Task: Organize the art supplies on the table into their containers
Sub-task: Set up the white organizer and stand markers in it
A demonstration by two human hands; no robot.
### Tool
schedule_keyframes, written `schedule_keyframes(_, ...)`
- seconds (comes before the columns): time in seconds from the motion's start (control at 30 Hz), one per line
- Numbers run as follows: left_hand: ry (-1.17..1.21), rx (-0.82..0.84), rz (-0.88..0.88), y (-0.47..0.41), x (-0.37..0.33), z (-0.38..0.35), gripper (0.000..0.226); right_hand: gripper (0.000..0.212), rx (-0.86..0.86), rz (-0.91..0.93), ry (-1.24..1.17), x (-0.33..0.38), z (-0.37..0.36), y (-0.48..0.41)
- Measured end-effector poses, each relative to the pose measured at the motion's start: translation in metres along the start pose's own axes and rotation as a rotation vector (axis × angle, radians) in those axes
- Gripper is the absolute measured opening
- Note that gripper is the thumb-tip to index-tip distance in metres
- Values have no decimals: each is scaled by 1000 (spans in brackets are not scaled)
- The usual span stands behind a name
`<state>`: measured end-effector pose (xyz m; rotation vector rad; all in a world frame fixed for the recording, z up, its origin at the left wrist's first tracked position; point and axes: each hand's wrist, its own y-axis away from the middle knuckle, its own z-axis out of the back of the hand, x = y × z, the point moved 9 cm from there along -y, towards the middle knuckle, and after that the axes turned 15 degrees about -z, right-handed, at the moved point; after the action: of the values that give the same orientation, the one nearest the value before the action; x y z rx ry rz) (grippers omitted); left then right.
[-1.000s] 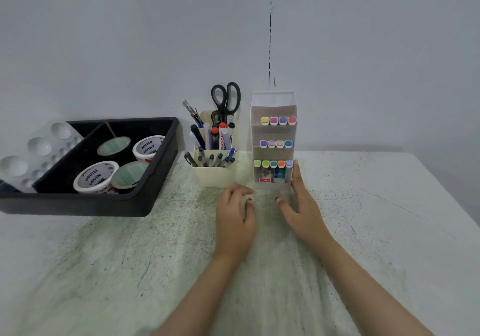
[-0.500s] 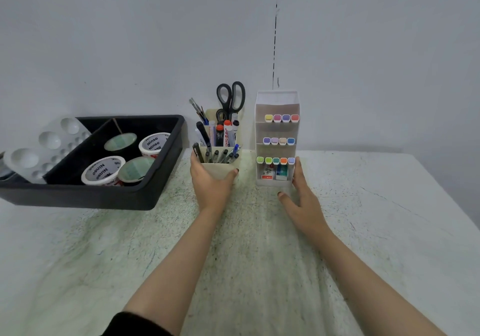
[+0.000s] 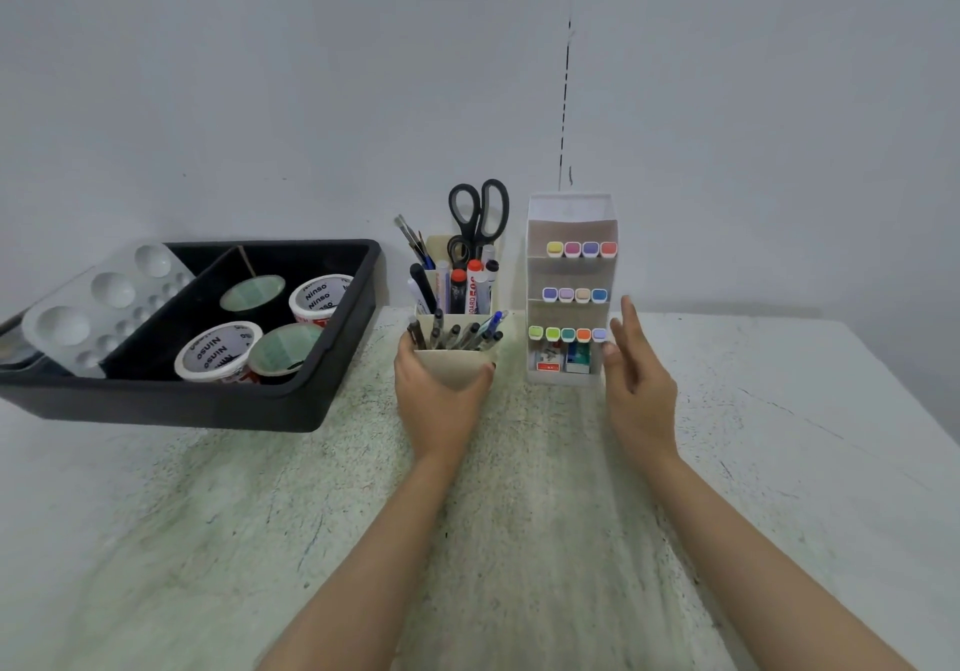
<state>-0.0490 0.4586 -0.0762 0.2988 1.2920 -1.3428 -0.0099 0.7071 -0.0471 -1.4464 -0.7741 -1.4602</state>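
Note:
A cream pen holder [image 3: 457, 365] stands at the back middle of the table, filled with pens, markers, brushes and black scissors [image 3: 479, 213]. My left hand [image 3: 439, 403] wraps around its front lower part. To its right stands a tall white marker rack [image 3: 570, 223] with three rows of coloured marker caps and small boxes at the bottom. My right hand [image 3: 638, 390] is open, fingers spread, just beside the rack's right side and slightly off it.
A black tray [image 3: 322, 400] at the left holds paint tubs [image 3: 217, 356] and a white palette [image 3: 98, 307] leaning over its left end. A grey wall rises right behind the containers. The pale table [image 3: 519, 540] reaches to the near edge.
My left hand moved from the table in front of the rack to the pen holder and closed on it. My right hand has lifted slightly away from the rack's side.

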Motion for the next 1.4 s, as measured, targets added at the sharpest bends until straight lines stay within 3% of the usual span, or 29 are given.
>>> schedule_keyframes(0.27,16,21,-7,-2,-5,-3,106,41,-162,174,-99,22,6,-8)
schedule_keyframes(0.7,23,43,-27,5,-4,-2,104,44,-187,227,-67,23,11,-15)
schedule_keyframes(0.87,61,59,-20,4,-4,-1,104,68,-183,264,-46,32,12,-11)
schedule_keyframes(0.93,72,58,-15,4,-5,-1,104,67,-191,269,-53,33,13,-10)
schedule_keyframes(1.1,99,57,-24,4,-7,0,103,67,-162,256,-78,30,12,-3)
schedule_keyframes(1.27,107,78,-47,5,-7,3,96,47,-126,166,-66,25,9,-5)
schedule_keyframes(1.4,127,145,-62,11,2,11,94,46,-210,95,-9,25,11,8)
